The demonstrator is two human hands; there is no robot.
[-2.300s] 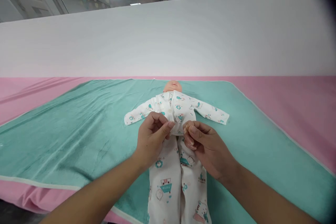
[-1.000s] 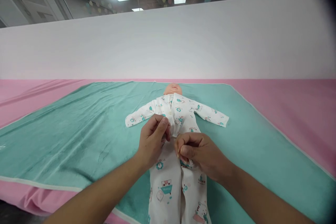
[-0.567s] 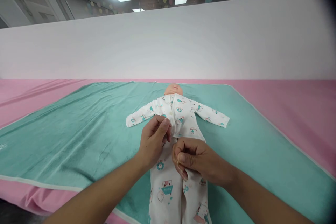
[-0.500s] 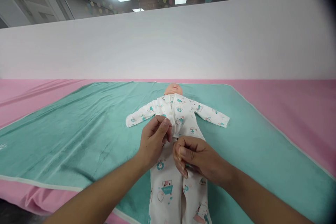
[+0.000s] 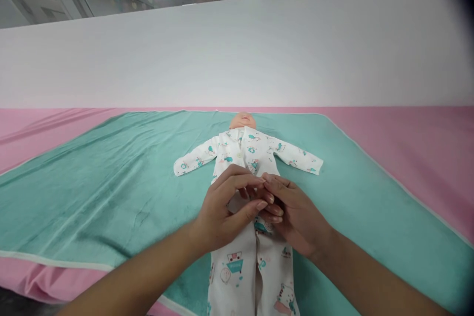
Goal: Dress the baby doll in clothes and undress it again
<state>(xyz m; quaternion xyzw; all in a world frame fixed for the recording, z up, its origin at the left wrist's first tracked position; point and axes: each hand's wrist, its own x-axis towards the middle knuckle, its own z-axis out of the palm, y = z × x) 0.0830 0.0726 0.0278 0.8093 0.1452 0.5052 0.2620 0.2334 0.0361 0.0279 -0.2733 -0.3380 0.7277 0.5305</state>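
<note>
Jacket (image 5: 255, 149), white and printed, hem right behind the action: left hand (image 5: 231, 212), thumb and fingers parted, meets right hand (image 5: 296, 207), thumb pinched in, whether on anything I cannot tell! Below, matching trousers (image 5: 235, 269); above, doll's head (image 5: 243, 120); around, green blanket (image 5: 140, 182), pink cloth (image 5: 418, 153) beyond

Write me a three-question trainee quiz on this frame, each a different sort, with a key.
1. What colour is the blanket under the doll? A) yellow B) teal C) black
2. True or false: the left hand and right hand are close together above the printed clothes.
3. Fill in: both ____ of the clothes are spread outward.

Key: 1. B; 2. true; 3. sleeves.
</note>
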